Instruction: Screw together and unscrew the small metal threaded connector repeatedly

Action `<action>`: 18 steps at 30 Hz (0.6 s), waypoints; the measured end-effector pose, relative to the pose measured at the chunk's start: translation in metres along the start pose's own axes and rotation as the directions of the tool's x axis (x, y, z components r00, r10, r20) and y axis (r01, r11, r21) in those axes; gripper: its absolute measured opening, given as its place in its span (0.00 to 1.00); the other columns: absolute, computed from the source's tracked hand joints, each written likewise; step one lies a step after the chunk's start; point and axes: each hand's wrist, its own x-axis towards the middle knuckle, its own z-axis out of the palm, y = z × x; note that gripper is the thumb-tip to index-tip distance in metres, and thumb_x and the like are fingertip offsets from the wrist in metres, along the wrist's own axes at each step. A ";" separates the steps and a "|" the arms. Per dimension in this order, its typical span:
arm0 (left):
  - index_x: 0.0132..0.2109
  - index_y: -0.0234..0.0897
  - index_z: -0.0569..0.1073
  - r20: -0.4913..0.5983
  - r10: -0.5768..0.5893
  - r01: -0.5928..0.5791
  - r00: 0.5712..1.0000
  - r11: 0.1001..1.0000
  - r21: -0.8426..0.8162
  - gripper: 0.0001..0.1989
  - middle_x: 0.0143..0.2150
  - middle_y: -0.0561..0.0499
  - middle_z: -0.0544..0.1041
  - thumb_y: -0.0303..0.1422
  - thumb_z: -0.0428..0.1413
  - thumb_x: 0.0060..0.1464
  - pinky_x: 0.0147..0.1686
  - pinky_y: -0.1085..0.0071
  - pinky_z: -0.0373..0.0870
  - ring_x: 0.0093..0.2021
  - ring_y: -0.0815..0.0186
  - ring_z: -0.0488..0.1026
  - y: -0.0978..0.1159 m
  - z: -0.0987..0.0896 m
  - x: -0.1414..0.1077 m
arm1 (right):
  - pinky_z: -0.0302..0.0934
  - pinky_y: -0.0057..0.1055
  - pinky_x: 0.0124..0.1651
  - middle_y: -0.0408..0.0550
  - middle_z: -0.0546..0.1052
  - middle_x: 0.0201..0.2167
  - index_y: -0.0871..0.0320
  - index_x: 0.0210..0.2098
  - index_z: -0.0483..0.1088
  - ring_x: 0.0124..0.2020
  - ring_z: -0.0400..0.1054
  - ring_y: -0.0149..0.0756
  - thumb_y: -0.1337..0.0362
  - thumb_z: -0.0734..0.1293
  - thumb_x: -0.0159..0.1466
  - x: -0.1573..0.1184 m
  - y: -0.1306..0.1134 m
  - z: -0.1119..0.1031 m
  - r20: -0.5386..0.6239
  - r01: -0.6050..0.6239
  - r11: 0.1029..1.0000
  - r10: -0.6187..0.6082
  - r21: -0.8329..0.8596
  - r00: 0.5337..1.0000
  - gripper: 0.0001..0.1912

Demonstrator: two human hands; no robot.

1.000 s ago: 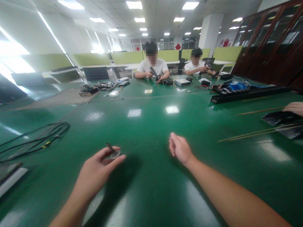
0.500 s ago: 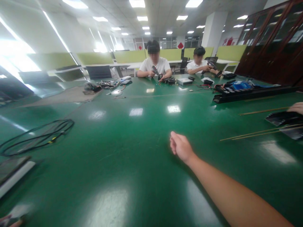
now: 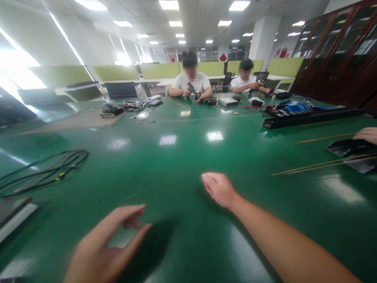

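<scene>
My left hand [image 3: 108,243] hovers over the green tabletop [image 3: 173,188] at the lower left of the view. Its thumb and fingers are apart, and nothing shows between them. My right hand [image 3: 219,190] is closer to the middle, low over the table or resting on it. Its fingers are curled and pressed together. Whatever it may hold is hidden by the fingers.
A coiled black cable [image 3: 67,161] and a flat grey-edged object [image 3: 17,220] lie left. On the right are thin yellowish rods [image 3: 306,168], black trays [image 3: 350,147] and a co-worker's hand [image 3: 366,134]. Two people hold power drills [image 3: 193,88] across the table.
My left hand has come from the bottom left corner towards the middle, its fingers apart. My right hand has shifted slightly left and nearer to me, still closed.
</scene>
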 end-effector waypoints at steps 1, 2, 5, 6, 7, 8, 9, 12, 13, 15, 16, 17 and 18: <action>0.53 0.46 0.70 0.012 0.095 -0.094 0.995 0.993 -0.076 0.16 0.37 0.54 0.76 0.39 0.57 0.58 0.37 0.70 0.76 0.35 0.66 0.76 0.009 0.015 0.012 | 0.49 0.26 0.25 0.38 0.61 0.16 0.58 0.20 0.60 0.20 0.56 0.27 0.51 0.58 0.70 -0.002 -0.002 0.000 0.042 0.049 0.997 -0.047 -0.063 0.998 0.25; 0.54 0.45 0.70 0.051 0.142 -0.135 0.989 0.983 -0.123 0.17 0.37 0.53 0.76 0.36 0.57 0.59 0.38 0.70 0.75 0.35 0.66 0.76 0.019 0.031 0.024 | 0.49 0.26 0.26 0.38 0.61 0.17 0.58 0.20 0.60 0.21 0.56 0.27 0.52 0.59 0.70 -0.003 -0.005 0.001 0.088 0.099 0.987 -0.088 -0.126 0.992 0.25; 0.55 0.41 0.69 0.114 0.262 -0.234 0.958 0.948 -0.215 0.19 0.42 0.50 0.76 0.30 0.59 0.56 0.43 0.69 0.74 0.41 0.65 0.75 0.046 0.071 0.059 | 0.48 0.26 0.28 0.38 0.63 0.20 0.59 0.22 0.63 0.24 0.58 0.28 0.55 0.60 0.69 -0.005 -0.010 0.001 0.176 0.183 0.962 -0.149 -0.200 0.973 0.22; 0.54 0.41 0.69 0.136 0.299 -0.265 0.944 0.937 -0.226 0.19 0.44 0.49 0.76 0.28 0.59 0.55 0.44 0.68 0.74 0.43 0.63 0.75 0.051 0.081 0.067 | 0.49 0.26 0.29 0.39 0.65 0.21 0.59 0.23 0.64 0.25 0.59 0.28 0.56 0.60 0.69 -0.005 -0.011 0.001 0.190 0.194 0.959 -0.155 -0.207 0.970 0.20; 0.52 0.40 0.71 0.147 0.326 -0.287 0.934 0.928 -0.235 0.17 0.44 0.49 0.77 0.26 0.59 0.54 0.45 0.67 0.73 0.44 0.62 0.74 0.054 0.088 0.074 | 0.49 0.26 0.29 0.39 0.66 0.21 0.59 0.23 0.65 0.25 0.59 0.28 0.57 0.61 0.68 -0.005 -0.011 0.001 0.192 0.196 0.956 -0.154 -0.218 0.969 0.19; 0.49 0.39 0.72 0.164 0.343 -0.299 0.925 0.923 -0.242 0.15 0.44 0.48 0.77 0.24 0.58 0.54 0.44 0.67 0.73 0.44 0.62 0.74 0.055 0.093 0.078 | 0.49 0.26 0.29 0.39 0.66 0.21 0.59 0.24 0.65 0.26 0.59 0.28 0.57 0.62 0.68 -0.005 -0.011 0.001 0.185 0.188 0.954 -0.147 -0.234 0.972 0.18; 0.47 0.38 0.73 0.180 0.344 -0.296 0.922 0.922 -0.249 0.14 0.42 0.49 0.77 0.23 0.58 0.53 0.43 0.67 0.72 0.43 0.62 0.74 0.055 0.096 0.081 | 0.49 0.25 0.29 0.38 0.66 0.21 0.59 0.24 0.65 0.25 0.59 0.28 0.57 0.63 0.67 -0.005 -0.011 0.001 0.171 0.174 0.952 -0.133 -0.253 0.976 0.18; 0.44 0.38 0.75 0.221 0.281 -0.218 0.934 0.937 -0.273 0.11 0.38 0.50 0.77 0.22 0.57 0.54 0.39 0.70 0.71 0.38 0.65 0.74 0.049 0.098 0.082 | 0.49 0.25 0.28 0.38 0.66 0.20 0.59 0.24 0.67 0.24 0.59 0.27 0.56 0.67 0.64 -0.006 -0.010 0.003 0.149 0.132 0.951 -0.093 -0.279 0.984 0.16; 0.45 0.39 0.75 0.235 0.262 -0.193 0.936 0.940 -0.280 0.12 0.38 0.51 0.77 0.23 0.56 0.54 0.38 0.71 0.71 0.38 0.65 0.75 0.046 0.096 0.080 | 0.49 0.25 0.27 0.38 0.67 0.20 0.59 0.25 0.68 0.23 0.59 0.27 0.56 0.68 0.63 -0.006 -0.010 0.004 0.156 0.121 0.955 -0.081 -0.270 0.984 0.15; 0.47 0.41 0.76 0.250 0.246 -0.171 0.936 0.943 -0.286 0.12 0.40 0.51 0.79 0.26 0.55 0.58 0.40 0.72 0.72 0.39 0.66 0.76 0.038 0.089 0.075 | 0.50 0.24 0.26 0.38 0.68 0.20 0.59 0.26 0.70 0.23 0.60 0.27 0.55 0.68 0.62 -0.006 -0.009 0.004 0.164 0.095 0.965 -0.055 -0.243 0.985 0.15; 0.48 0.42 0.77 0.250 0.238 -0.166 0.939 0.947 -0.275 0.11 0.41 0.51 0.79 0.29 0.54 0.59 0.42 0.72 0.73 0.41 0.66 0.76 0.032 0.082 0.071 | 0.50 0.25 0.26 0.38 0.68 0.20 0.59 0.26 0.70 0.22 0.59 0.27 0.54 0.68 0.63 -0.006 -0.009 0.005 0.155 0.076 0.971 -0.041 -0.226 0.987 0.15; 0.47 0.42 0.77 0.239 0.217 -0.156 0.946 0.956 -0.250 0.10 0.42 0.51 0.79 0.32 0.54 0.61 0.43 0.72 0.73 0.41 0.66 0.77 0.026 0.072 0.066 | 0.50 0.25 0.26 0.38 0.67 0.20 0.59 0.26 0.70 0.22 0.59 0.27 0.53 0.67 0.63 -0.006 -0.008 0.004 0.139 0.059 0.976 -0.030 -0.208 0.990 0.16; 0.46 0.43 0.78 0.218 0.170 -0.125 0.961 0.971 -0.205 0.10 0.43 0.51 0.80 0.36 0.55 0.61 0.43 0.71 0.74 0.41 0.65 0.77 0.018 0.060 0.059 | 0.51 0.25 0.27 0.39 0.67 0.20 0.59 0.26 0.70 0.22 0.59 0.27 0.53 0.67 0.64 -0.005 -0.008 0.004 0.119 0.047 0.981 -0.024 -0.190 0.993 0.17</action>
